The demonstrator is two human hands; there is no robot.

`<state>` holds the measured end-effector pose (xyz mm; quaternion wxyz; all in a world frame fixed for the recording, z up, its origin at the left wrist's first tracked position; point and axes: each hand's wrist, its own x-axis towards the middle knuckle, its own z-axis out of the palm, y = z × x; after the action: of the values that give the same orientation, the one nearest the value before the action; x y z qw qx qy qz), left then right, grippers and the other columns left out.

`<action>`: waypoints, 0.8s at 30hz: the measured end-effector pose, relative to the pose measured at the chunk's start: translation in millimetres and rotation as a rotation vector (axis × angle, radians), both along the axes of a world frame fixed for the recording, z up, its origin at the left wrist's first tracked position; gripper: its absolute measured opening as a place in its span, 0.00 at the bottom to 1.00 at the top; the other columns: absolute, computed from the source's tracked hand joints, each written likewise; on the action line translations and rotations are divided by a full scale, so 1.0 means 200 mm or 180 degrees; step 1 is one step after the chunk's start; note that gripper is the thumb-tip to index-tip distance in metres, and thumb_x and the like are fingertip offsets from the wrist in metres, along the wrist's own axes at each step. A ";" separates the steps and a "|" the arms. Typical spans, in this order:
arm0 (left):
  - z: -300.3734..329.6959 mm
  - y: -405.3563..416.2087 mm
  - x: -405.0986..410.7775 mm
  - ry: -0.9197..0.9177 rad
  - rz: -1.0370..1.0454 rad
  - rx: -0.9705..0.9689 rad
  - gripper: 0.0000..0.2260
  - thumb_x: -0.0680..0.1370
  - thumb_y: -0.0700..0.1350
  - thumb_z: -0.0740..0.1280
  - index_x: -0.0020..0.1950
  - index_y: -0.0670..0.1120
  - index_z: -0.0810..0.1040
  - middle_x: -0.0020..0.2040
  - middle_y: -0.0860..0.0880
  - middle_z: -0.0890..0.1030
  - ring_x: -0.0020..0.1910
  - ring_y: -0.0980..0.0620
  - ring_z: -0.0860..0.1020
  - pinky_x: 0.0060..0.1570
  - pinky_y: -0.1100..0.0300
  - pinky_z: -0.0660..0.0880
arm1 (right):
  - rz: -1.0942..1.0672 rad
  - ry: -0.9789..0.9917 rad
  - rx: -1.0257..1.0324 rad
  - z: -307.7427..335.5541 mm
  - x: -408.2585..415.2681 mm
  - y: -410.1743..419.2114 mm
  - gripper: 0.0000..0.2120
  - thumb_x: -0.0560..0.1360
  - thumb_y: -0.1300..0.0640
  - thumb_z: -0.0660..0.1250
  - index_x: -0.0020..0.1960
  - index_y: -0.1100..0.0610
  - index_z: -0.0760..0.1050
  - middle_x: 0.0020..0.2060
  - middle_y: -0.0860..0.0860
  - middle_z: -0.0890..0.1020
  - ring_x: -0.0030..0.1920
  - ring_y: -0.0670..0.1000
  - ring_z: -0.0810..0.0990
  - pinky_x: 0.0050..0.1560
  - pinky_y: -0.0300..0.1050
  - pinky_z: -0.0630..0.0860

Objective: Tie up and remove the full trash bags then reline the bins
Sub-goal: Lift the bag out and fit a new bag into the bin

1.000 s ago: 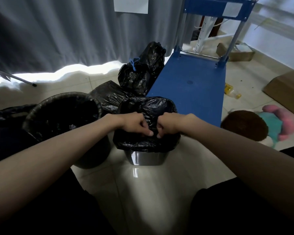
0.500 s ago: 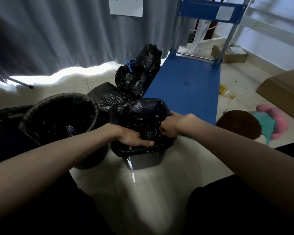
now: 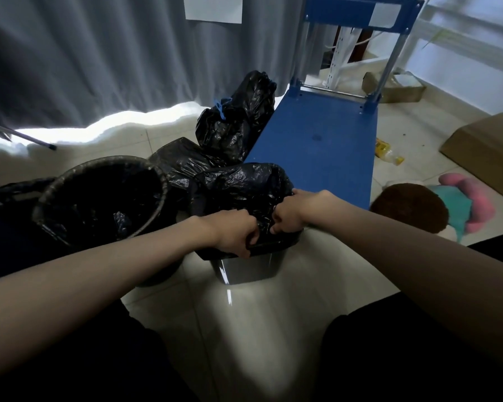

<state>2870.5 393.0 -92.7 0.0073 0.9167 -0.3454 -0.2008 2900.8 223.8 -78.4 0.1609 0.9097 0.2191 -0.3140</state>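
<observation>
A small shiny grey bin (image 3: 246, 268) stands on the tiled floor in front of me, with a black trash bag (image 3: 244, 190) bulging over its top. My left hand (image 3: 235, 235) grips the bag's near edge at the bin's rim. My right hand (image 3: 294, 211) pinches the bag's plastic at the right side, close to the left hand. To the left stands a round dark bin (image 3: 99, 198) lined with a black bag. A tied black bag (image 3: 235, 120) with a blue tie sits behind, and another black bag (image 3: 180, 163) lies in front of it.
A blue platform cart (image 3: 317, 146) stands right behind the bins. A plush toy (image 3: 436, 210) lies on the floor to the right, with a cardboard box (image 3: 485, 152) and a small bottle (image 3: 388, 152) beyond. A grey curtain (image 3: 84, 59) hangs at the back left.
My hands went from meeting at the bag's middle to the left one lower at the near rim and the right one at the right side; both now grip the plastic closer together.
</observation>
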 end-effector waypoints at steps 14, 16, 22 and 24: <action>-0.04 0.08 -0.07 -0.1029 -0.0333 0.0329 0.22 0.71 0.59 0.68 0.61 0.52 0.73 0.56 0.52 0.79 0.56 0.49 0.79 0.54 0.55 0.70 | -0.0173 -0.0221 0.0985 0.05 -0.02 0.02 0.13 0.76 0.43 0.67 0.49 0.53 0.79 0.45 0.50 0.79 0.47 0.54 0.78 0.46 0.47 0.74; 0.00 0.13 -0.06 -0.0959 -0.0348 0.0320 0.19 0.70 0.60 0.68 0.56 0.52 0.75 0.53 0.52 0.80 0.54 0.50 0.79 0.53 0.55 0.68 | -0.0316 -0.0016 0.1002 0.05 -0.03 0.03 0.13 0.74 0.43 0.69 0.48 0.54 0.80 0.43 0.49 0.79 0.49 0.54 0.79 0.49 0.49 0.78; -0.05 0.22 -0.12 -0.1329 -0.0531 0.0787 0.12 0.73 0.48 0.64 0.57 0.50 0.75 0.52 0.51 0.81 0.52 0.48 0.80 0.53 0.55 0.68 | -0.0279 -0.0007 0.0585 0.05 -0.06 0.04 0.16 0.75 0.44 0.67 0.52 0.56 0.80 0.51 0.53 0.81 0.52 0.56 0.81 0.50 0.48 0.77; -0.09 0.25 -0.16 -0.1594 -0.0537 0.0861 0.12 0.75 0.43 0.62 0.58 0.48 0.73 0.51 0.50 0.79 0.50 0.47 0.78 0.52 0.55 0.68 | -0.0257 -0.0038 0.0531 0.05 -0.07 0.04 0.16 0.76 0.44 0.66 0.53 0.55 0.80 0.51 0.53 0.81 0.52 0.56 0.81 0.50 0.48 0.77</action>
<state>2839.1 443.4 -111.3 -0.2171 0.8984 -0.3814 -0.0124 2887.3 232.8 -67.6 0.0730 0.9298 0.2067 -0.2955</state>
